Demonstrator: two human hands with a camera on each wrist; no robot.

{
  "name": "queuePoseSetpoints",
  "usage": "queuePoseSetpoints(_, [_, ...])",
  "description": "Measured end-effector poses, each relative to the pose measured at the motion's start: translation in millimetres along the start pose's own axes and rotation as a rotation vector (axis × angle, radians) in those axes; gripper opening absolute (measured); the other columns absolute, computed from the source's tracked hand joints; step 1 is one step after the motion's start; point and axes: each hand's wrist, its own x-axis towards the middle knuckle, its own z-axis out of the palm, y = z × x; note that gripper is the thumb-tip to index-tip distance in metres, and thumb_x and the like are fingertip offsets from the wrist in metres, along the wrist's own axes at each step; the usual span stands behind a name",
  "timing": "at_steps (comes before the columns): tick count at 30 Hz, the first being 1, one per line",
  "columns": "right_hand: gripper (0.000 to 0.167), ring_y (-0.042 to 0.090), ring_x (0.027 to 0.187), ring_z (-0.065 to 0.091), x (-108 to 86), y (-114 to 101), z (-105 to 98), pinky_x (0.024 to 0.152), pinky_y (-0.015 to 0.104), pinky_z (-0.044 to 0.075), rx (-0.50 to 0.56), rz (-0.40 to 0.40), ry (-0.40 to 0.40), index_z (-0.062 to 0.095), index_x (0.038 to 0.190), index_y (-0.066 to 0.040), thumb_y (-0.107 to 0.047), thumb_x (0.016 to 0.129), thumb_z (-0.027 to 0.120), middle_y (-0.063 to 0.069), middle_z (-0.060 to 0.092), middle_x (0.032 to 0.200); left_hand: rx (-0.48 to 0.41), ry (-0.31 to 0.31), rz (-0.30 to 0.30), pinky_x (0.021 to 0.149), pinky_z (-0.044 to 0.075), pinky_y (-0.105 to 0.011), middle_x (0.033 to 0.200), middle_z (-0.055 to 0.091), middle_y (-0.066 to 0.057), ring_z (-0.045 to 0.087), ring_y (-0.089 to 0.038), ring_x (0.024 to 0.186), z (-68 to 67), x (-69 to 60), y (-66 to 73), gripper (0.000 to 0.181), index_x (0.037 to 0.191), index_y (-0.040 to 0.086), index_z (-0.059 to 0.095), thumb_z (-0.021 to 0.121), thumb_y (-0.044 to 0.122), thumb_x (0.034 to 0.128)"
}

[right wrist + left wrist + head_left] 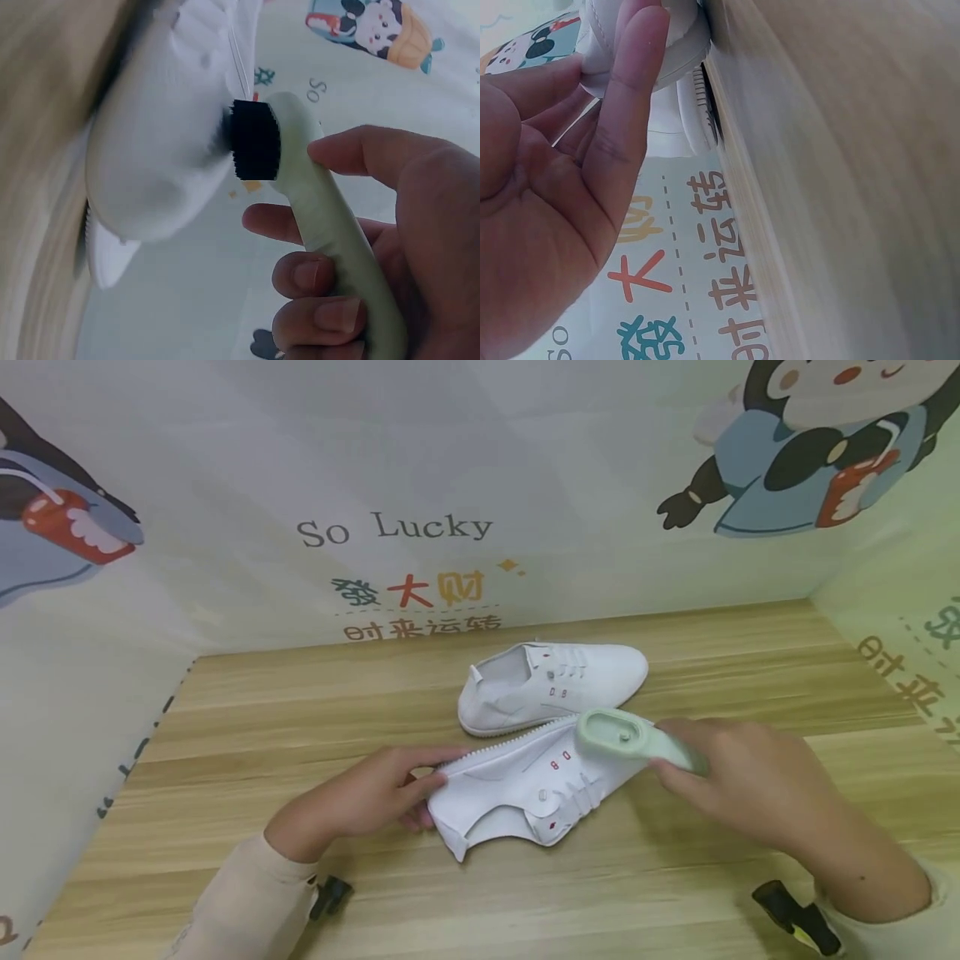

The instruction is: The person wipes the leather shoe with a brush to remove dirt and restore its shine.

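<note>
A white sneaker point(517, 785) lies tilted on its side, its opening toward the near edge and its toe to the right. My left hand point(367, 797) pinches it at the heel between thumb and fingers; the left wrist view shows fingers point(630, 90) against the heel. In my right hand point(757, 777) is a pale green brush point(615, 733), gripped by its handle. Its black bristles point(256, 140) stand at the sneaker's upper near the toe; whether they press on it I cannot tell. A second white sneaker point(600, 672) sits upright just behind the first.
The wooden tabletop point(300, 702) runs back to a printed backdrop point(420, 460) with lettering and cartoon figures. Side panels rise at left and right. Black wrist mounts point(795, 917) hang beside both sleeves.
</note>
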Motion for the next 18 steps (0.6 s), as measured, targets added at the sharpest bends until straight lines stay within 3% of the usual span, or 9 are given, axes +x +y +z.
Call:
queuePoseSetpoints(4, [0.04,0.012,0.05,0.04,-0.5,10,-8,0.042,0.029,0.029,-0.006,0.049,-0.011,0.073,0.119,-0.014,-0.038,0.087,0.07,-0.003,0.063,0.069,-0.001,-0.004,0.009,0.06,0.058,-0.032,0.078,0.068,-0.004,0.067,-0.015,0.066,-0.7,0.7,0.6,0.043,0.148,0.021,0.049,0.05,0.016,0.1052])
queuePoseSetpoints(8, [0.042,0.012,0.051,0.039,-0.9,14,-11,0.043,0.03,0.029,0.015,0.082,-0.035,0.072,0.121,-0.014,-0.04,0.087,0.069,-0.003,0.062,0.069,0.003,-0.004,0.012,0.06,0.058,-0.032,0.078,0.068,-0.004,0.067,-0.015,0.065,-1.1,-0.4,1.5,0.042,0.147,0.022,0.05,0.051,0.017,0.1049])
queuePoseSetpoints(18, [0.041,0.01,0.05,0.039,2.2,8,0,0.044,0.027,0.03,0.017,-0.004,0.039,0.074,0.116,-0.011,-0.035,0.083,0.072,-0.002,0.066,0.068,0.01,0.005,0.015,0.059,0.058,-0.031,0.079,0.068,-0.005,0.067,-0.014,0.063,-0.1,-2.0,1.3,0.042,0.147,0.019,0.05,0.051,0.017,0.1048])
